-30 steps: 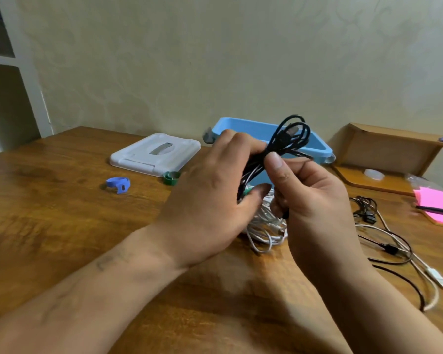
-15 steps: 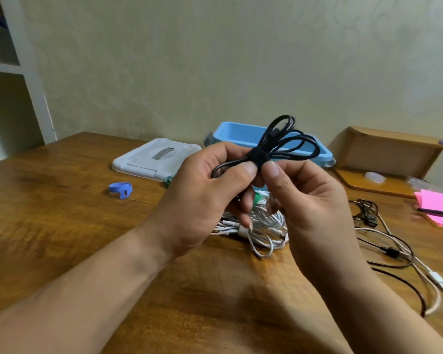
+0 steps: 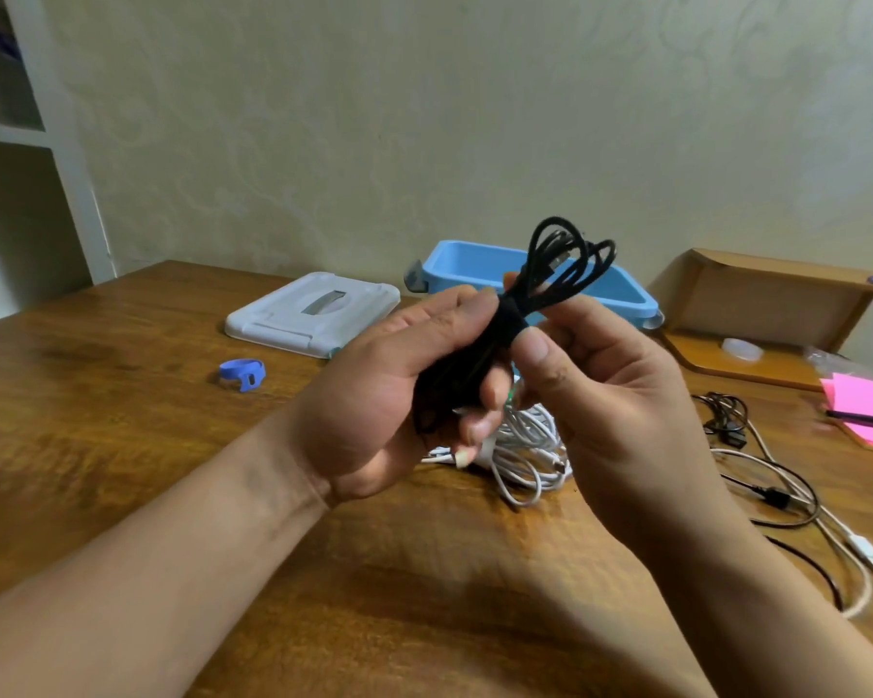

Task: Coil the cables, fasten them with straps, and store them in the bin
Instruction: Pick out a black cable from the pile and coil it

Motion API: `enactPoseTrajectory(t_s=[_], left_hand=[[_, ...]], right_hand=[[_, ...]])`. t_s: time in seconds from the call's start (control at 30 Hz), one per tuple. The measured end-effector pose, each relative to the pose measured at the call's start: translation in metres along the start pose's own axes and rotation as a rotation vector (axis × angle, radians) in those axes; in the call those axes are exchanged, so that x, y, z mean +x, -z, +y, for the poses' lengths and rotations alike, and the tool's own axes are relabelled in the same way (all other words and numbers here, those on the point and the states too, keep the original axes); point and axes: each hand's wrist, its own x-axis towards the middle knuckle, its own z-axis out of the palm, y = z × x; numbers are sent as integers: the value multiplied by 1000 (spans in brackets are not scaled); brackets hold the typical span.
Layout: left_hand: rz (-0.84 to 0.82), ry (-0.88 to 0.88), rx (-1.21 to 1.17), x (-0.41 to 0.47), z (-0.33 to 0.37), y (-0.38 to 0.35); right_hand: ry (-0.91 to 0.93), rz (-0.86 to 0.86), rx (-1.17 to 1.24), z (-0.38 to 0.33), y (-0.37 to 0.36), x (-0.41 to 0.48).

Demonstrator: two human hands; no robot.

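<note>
A coiled black cable [image 3: 565, 264] is held above the wooden table, with a black strap [image 3: 511, 319] wrapped round its middle. My left hand [image 3: 399, 390] grips the lower half of the coil in its curled fingers. My right hand [image 3: 611, 395] pinches the strap with its thumb on top. Behind the hands stands the open blue bin [image 3: 621, 289]. A bundle of white cable [image 3: 525, 450] lies on the table under my hands. A blue strap [image 3: 243, 372] lies coiled at the left.
The bin's white lid [image 3: 313, 312] lies left of the bin. Loose black and white cables [image 3: 787, 491] sprawl at the right. A cardboard box [image 3: 762, 304] and pink paper with a pen [image 3: 868, 415] sit at the far right. A white shelf [image 3: 26, 138] stands at left.
The black strap has been wound round the coil. My left hand turned palm-up and took the lower coil into its fingers. The loops now point up and right.
</note>
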Motion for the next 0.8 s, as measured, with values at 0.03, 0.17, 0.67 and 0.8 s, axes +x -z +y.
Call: enactPoseTrajectory(t_s=[0.03,0.17,0.67,0.8], left_hand=[[-24,20,19,-1,0,0],[73,16,160,2,0,-1],[318,-198,271,7,-12,-9],[201,-43,74,8,-7,-8]], right_hand=[[-27,-51,23,-2,1,0],[-69,-51,13,-4,5,1],[27,174,-242,0,-2,1],[-16,174,-76,1,-1,2]])
